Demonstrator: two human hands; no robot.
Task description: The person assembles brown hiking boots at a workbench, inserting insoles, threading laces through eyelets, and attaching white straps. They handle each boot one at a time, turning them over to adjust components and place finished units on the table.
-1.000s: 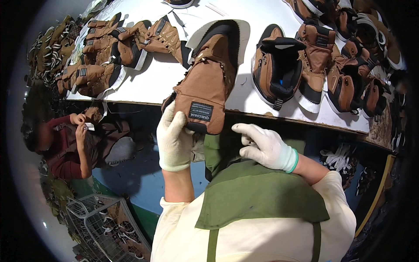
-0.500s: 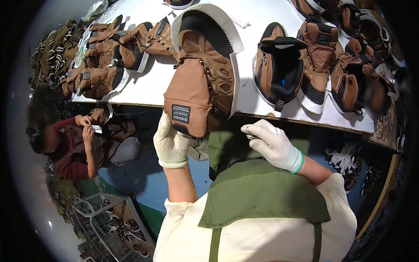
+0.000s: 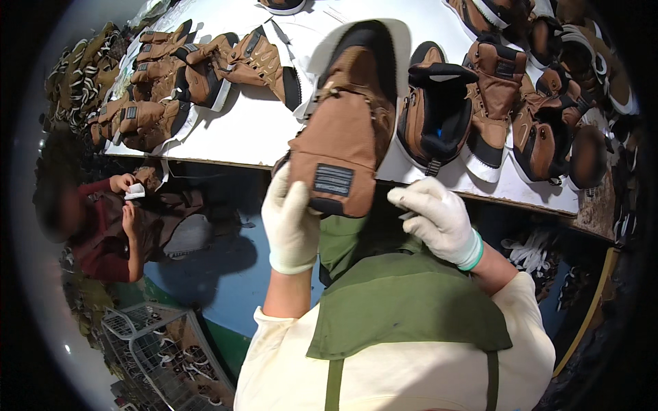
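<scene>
My left hand (image 3: 293, 229), in a white knit glove, grips the tongue end of a brown and black shoe upper (image 3: 339, 140). The upper is held up over the table's front edge, its toe pointing away from me. A white strip runs around its toe and side, and a dark label sits on the tongue. To the right of the upper, apart from it, my right hand (image 3: 439, 222) is closed in the same kind of glove. A bit of a small grey metal tool (image 3: 408, 215) shows under its fingers; the rest is hidden in the palm.
On the white table (image 3: 250, 133), several brown uppers (image 3: 147, 120) lie at the left. A brown shoe upper with black lining (image 3: 433, 116) and more uppers (image 3: 493, 103) crowd the right. A seated co-worker (image 3: 110, 226) handles something white at the left. A wire cart (image 3: 133, 335) holds shoe parts.
My left hand has swung the upper to the right and turned it, so the tongue faces me more squarely. My right hand has barely shifted, staying closed beside it.
</scene>
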